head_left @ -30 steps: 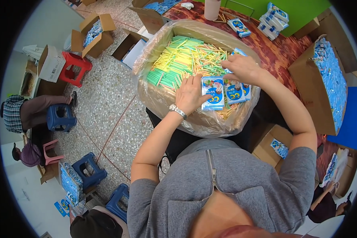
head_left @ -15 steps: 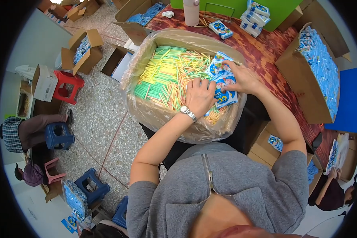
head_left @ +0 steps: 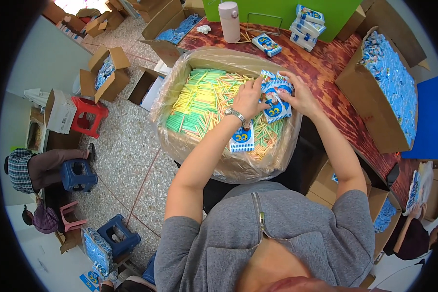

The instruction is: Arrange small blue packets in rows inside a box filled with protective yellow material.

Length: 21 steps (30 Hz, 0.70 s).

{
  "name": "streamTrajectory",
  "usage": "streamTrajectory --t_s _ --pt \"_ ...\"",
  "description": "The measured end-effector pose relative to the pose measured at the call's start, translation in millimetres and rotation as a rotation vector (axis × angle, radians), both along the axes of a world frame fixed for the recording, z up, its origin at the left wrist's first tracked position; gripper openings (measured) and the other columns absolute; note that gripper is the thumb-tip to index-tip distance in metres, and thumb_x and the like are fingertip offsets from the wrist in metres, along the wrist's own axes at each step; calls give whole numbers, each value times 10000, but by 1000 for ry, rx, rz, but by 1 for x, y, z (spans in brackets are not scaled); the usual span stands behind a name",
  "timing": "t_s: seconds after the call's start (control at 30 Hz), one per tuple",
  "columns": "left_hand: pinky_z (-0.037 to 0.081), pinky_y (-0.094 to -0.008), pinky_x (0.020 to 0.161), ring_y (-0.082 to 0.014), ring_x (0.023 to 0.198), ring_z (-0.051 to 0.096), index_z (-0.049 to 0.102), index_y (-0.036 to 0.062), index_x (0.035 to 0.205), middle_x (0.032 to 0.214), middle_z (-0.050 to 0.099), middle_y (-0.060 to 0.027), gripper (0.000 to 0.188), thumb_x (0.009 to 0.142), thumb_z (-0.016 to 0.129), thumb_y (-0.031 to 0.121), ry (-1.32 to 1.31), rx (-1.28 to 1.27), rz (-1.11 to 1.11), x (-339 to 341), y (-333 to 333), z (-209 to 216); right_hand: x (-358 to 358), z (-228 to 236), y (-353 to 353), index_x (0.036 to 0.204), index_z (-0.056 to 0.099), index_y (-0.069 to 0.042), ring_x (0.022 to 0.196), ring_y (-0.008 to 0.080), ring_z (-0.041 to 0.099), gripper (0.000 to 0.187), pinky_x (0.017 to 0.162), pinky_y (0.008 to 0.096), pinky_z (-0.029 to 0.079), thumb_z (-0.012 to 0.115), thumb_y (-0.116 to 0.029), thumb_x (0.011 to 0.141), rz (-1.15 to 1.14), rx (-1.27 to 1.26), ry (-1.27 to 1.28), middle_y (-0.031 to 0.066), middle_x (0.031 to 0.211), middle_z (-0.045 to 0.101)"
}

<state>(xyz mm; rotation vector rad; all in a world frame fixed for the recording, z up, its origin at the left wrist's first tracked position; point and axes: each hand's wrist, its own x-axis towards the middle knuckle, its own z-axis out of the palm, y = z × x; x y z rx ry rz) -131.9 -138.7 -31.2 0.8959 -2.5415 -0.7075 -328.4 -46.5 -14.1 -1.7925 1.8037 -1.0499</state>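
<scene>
A deep carton lined with clear plastic [head_left: 168, 134] sits before me, full of thin yellow, green and pink sticks [head_left: 199, 95]. On the sticks at its right side lie overlapping blue and white packets [head_left: 279, 108]. My right hand [head_left: 304, 100] grips these from the right, thumb on the front and fingers curled over the top edge. At their left edge is my left hand [head_left: 248, 102], thumb against the packet and fingers bent; its fingertips are partly hidden. Another blue and white packet [head_left: 242, 141] lies flat on the sticks below my left wrist.
Right of the carton, a reddish patterned table [head_left: 321, 68] bears a large box of blue packets [head_left: 387, 92]. At the back are a pink bottle [head_left: 229, 24], a single pack [head_left: 266, 45] and stacked packs [head_left: 306, 29]. Stools, boxes and other people are around the room.
My left hand has moved up and left, uncovering the lower packet. The packets in my right hand have shifted up and are more bunched together. The whole view has shifted slightly.
</scene>
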Motion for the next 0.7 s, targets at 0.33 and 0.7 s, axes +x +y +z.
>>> streamTrajectory --t_s 0.33,0.7 --pt "455 -442 952 -380 1104 552 499 64 1315 1169 593 -196 752 701 809 368 43 1 37 -14 -1 -8 25 15 18 1367 491 -130 1141 333 484 637 921 428 459 736 -297 803 -142 -17 582 133 1296 472" --pt "446 -400 978 -351 1153 559 520 -21 1282 1221 577 -246 690 775 763 379 378 478 29 -5 -21 -20 11 -1 14 999 614 -34 728 165 624 160 651 307 488 655 -137 884 -280 -57 -60 74 881 643"
